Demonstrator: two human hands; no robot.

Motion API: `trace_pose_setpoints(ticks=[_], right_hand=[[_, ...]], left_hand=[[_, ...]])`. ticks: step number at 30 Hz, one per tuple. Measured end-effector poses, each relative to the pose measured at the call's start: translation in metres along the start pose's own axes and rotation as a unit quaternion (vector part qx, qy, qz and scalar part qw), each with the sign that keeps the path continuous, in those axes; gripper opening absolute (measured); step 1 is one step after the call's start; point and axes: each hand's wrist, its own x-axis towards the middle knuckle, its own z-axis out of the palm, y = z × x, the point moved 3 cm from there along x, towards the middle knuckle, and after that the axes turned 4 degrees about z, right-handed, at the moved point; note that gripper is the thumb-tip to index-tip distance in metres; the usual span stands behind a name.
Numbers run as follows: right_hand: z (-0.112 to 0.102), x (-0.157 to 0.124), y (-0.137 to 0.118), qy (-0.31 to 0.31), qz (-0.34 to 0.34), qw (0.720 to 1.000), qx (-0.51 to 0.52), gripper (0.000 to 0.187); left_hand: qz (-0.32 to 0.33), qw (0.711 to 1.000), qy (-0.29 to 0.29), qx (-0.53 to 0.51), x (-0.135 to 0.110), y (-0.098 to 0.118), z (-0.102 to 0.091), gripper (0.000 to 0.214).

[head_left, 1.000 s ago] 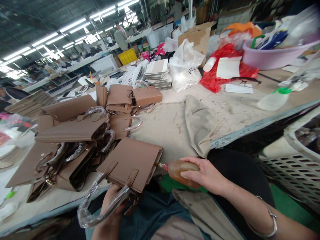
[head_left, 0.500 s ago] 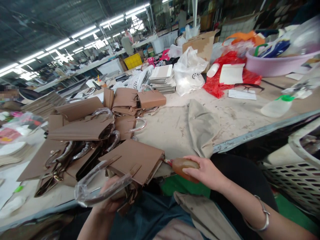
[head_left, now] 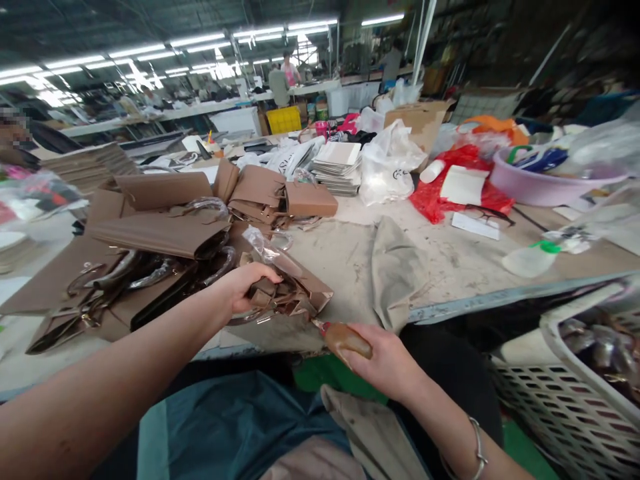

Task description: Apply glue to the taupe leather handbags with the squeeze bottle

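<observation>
My left hand [head_left: 246, 285] grips a tan leather handbag [head_left: 295, 297] at the table's near edge, fingers curled over its top by the plastic-wrapped handle [head_left: 267, 250]. My right hand [head_left: 385, 360] holds a brown squeeze bottle [head_left: 345, 338] with a red nozzle. The nozzle tip [head_left: 320, 326] points at the bag's lower right corner. A pile of matching tan handbags [head_left: 160, 233] lies to the left on the worktable [head_left: 450, 260].
A beige cloth [head_left: 395, 267] lies right of the bag. Farther back are stacked cards [head_left: 337, 167], a white plastic bag [head_left: 387, 167], a red bag [head_left: 450, 183], glasses [head_left: 483, 215], a pink basin [head_left: 540, 183] and a green-capped bottle [head_left: 530, 259]. A white crate [head_left: 570, 380] stands at right.
My left hand has lifted the bag off my lap and turned it onto the table edge. The right hand with the bottle has followed leftwards, keeping its nozzle at the bag's corner.
</observation>
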Motion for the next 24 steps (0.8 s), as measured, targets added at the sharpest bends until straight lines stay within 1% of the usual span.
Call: trace_pose_setpoints(ticks=[2,4,7,9,11,13,16,18,20,22,24], right_hand=[[0.0,-0.001,-0.001,0.006,-0.001,1.0,0.005,0.033],[0.0,0.0,-0.003,0.008,0.001,1.0,0.008,0.032],[-0.001,-0.001,-0.004,0.013,0.005,1.0,0.004,0.029],[0.0,-0.003,-0.003,0.033,0.009,0.999,-0.008,0.031],[0.003,-0.007,0.002,0.065,0.014,0.997,-0.026,0.036],[0.006,-0.012,0.009,0.093,0.017,0.994,-0.05,0.042],[0.009,-0.017,0.022,0.124,0.016,0.989,-0.077,0.045],[0.008,-0.017,0.029,0.139,0.013,0.986,-0.085,0.046],[0.005,-0.016,0.033,0.154,0.006,0.984,-0.089,0.046],[0.001,-0.015,0.034,0.167,-0.002,0.983,-0.079,0.047],[-0.005,-0.018,0.035,0.183,-0.006,0.982,-0.045,0.048]], left_hand=[[-0.003,0.999,-0.035,0.041,0.006,0.003,0.01,0.022],[-0.003,0.996,-0.052,0.074,0.011,0.007,0.022,0.022],[0.005,0.991,-0.024,0.134,0.016,0.015,0.034,0.013],[0.007,0.987,-0.002,0.158,0.016,0.018,0.035,0.009],[0.004,0.985,0.013,0.169,0.014,0.019,0.03,0.009],[0.005,0.985,0.016,0.174,0.009,0.016,0.02,0.011],[0.015,0.989,-0.008,0.147,0.0,0.005,0.004,0.007],[0.01,0.991,-0.017,0.131,-0.004,-0.005,-0.006,0.005],[0.004,0.992,-0.012,0.125,-0.008,-0.013,-0.014,0.01],[0.017,0.994,-0.018,0.103,-0.012,-0.017,-0.019,0.012],[0.038,0.996,-0.032,0.071,-0.018,-0.017,-0.021,0.015]])
